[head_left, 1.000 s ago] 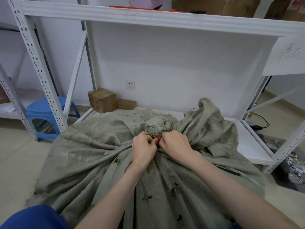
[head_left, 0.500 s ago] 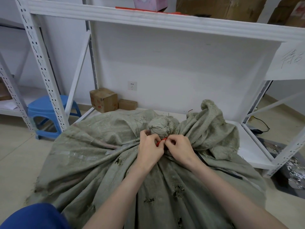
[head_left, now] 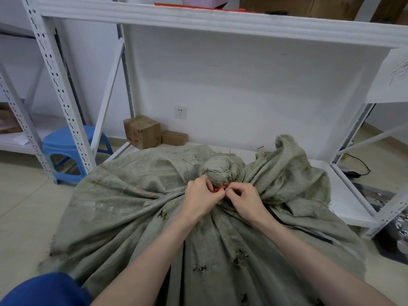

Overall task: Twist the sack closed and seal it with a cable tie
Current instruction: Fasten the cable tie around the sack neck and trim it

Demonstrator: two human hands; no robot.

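Observation:
A big grey-green woven sack [head_left: 132,206] fills the floor in front of me, its mouth twisted into a tight knob [head_left: 217,173]. A red cable tie [head_left: 220,188] runs around the neck just below that knob. My left hand [head_left: 202,200] pinches the tie from the left. My right hand [head_left: 245,200] pinches its other part from the right, fingertips almost touching the left ones. Most of the tie is hidden under my fingers and the cloth.
A white metal shelf rack [head_left: 220,21] stands behind the sack, its low shelf [head_left: 348,195] partly under a second sack fold [head_left: 293,164]. Two cardboard boxes [head_left: 142,131] sit by the wall, a blue stool [head_left: 66,149] at left, a black cable [head_left: 359,166] at right.
Both hands stayed at the sack's neck. More of the red tie shows between the fingertips now, and the right hand has shifted a little to the right.

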